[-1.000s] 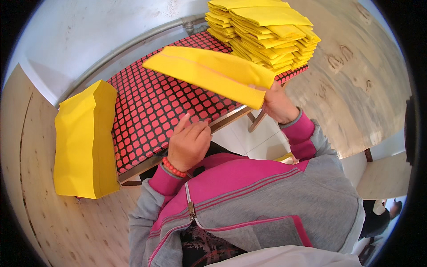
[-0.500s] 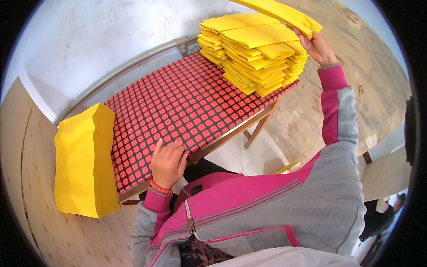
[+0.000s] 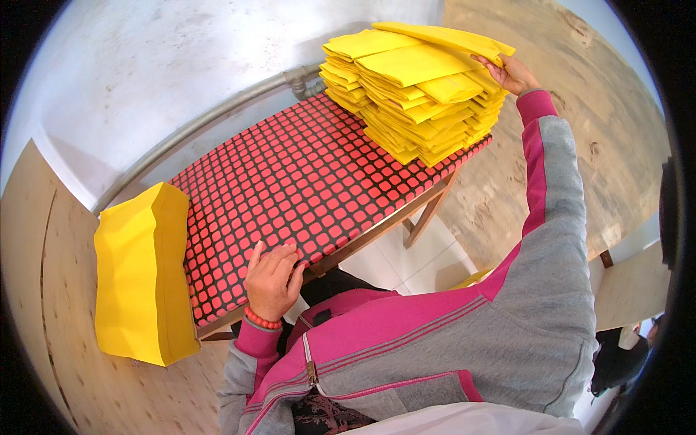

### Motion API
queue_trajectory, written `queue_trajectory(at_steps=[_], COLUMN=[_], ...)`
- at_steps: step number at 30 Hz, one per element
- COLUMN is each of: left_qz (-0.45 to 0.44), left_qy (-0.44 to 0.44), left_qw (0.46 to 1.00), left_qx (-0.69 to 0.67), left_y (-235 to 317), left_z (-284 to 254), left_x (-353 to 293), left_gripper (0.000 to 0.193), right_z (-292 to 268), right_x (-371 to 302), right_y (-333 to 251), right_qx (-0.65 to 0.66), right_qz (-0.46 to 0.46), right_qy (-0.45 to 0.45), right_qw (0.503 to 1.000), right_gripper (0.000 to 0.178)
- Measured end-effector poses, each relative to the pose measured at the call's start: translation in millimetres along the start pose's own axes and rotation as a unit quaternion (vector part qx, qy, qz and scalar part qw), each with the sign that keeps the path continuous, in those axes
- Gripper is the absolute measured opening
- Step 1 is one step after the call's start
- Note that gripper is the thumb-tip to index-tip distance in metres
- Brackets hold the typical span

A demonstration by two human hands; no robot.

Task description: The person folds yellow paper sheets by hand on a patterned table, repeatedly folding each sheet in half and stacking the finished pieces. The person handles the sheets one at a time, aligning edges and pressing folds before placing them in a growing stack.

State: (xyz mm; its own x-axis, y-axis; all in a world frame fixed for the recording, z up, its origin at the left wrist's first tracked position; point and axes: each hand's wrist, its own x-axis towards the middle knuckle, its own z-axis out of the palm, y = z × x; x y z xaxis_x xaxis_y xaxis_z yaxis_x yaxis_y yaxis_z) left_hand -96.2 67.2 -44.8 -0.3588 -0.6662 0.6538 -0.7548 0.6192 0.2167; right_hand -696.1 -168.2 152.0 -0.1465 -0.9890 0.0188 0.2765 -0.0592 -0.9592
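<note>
At the far right end of the table stands a tall stack of folded yellow fabric pieces [image 3: 413, 94], layered crosswise. My right hand [image 3: 512, 73] pinches the near right end of one more folded yellow fabric piece [image 3: 449, 38], which lies slanted over the stack's top; whether its whole length rests there I cannot tell. My left hand [image 3: 273, 279], with a red bead bracelet at the wrist, lies at the table's near edge. Its fingers are stretched out on the red and black checked cover [image 3: 290, 174], holding nothing.
A yellow fabric-like block or bundle [image 3: 141, 275] stands at the table's left end, on a wooden surface [image 3: 29, 217]. Behind runs a grey pipe [image 3: 196, 130] along the white wall. A wooden board surface [image 3: 580, 130] lies to the right. A dark-clothed person [image 3: 620, 359] is partly visible at lower right.
My right hand has come down slightly, lowering the folded yellow fabric piece from above the stack onto its top. My left hand stays at the table edge; the view has shifted a little.
</note>
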Motion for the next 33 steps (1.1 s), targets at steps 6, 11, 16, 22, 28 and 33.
queue_trajectory(at_steps=[6, 11, 16, 22, 28, 33], left_qz=[0.002, 0.004, -0.008, 0.032, -0.002, -0.145], left_qy=[-0.005, -0.012, -0.02, 0.017, 0.054, 0.109], left_qw=[1.0, 1.0, 1.0, 0.999, 0.998, 0.983], left_qx=[0.006, 0.006, 0.016, -0.012, -0.007, 0.024], left_y=[0, -1, -1, 4, 5, 10], left_z=[1, 2, 2, -3, -25, -42], left_x=[0, -2, -4, -4, -68, -149], left_gripper=[0.022, 0.021, 0.022, 0.029, 0.027, 0.014], right_z=[-33, -58, -65, -25, 114, 216], right_x=[-1, -14, -29, -91, -202, -279], right_y=[10, 16, 25, 37, 181, 325], right_qx=[-0.048, -0.1, -0.198, -0.241, -0.274, -0.305], right_qz=[0.005, -0.017, -0.054, -0.327, -0.32, -0.125], right_qy=[0.024, 0.109, 0.169, 0.28, -0.061, -0.514], right_qw=[0.999, 0.989, 0.964, 0.87, 0.905, 0.792], right_gripper=[0.041, 0.04, 0.039, 0.028, 0.011, 0.009])
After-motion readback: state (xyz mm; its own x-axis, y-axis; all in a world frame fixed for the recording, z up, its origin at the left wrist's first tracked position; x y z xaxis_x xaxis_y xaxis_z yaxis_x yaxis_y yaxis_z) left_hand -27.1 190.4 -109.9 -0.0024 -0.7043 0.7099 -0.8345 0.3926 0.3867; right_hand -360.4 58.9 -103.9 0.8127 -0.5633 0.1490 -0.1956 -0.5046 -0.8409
